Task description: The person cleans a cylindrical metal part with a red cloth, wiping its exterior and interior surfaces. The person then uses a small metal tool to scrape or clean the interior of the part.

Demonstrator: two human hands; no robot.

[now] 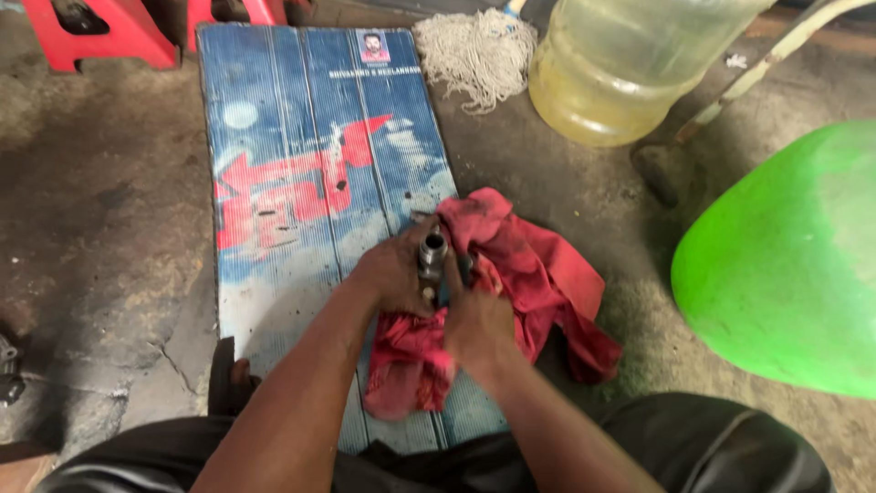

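Note:
A short grey metal cylinder part with an open round end stands between both hands, over a crumpled red rag. My left hand grips the part from its left side. My right hand holds it from the right and below, its fingers closed against the metal and resting on the rag. Both hands look greasy. The rag lies on a blue, red and white printed board that is flat on the concrete floor.
A large yellowish clear plastic jug stands at the back right, beside a white string mop head. Red plastic stools are at the back left. A bright green rounded object fills the right side. A sandalled foot is near the board's left edge.

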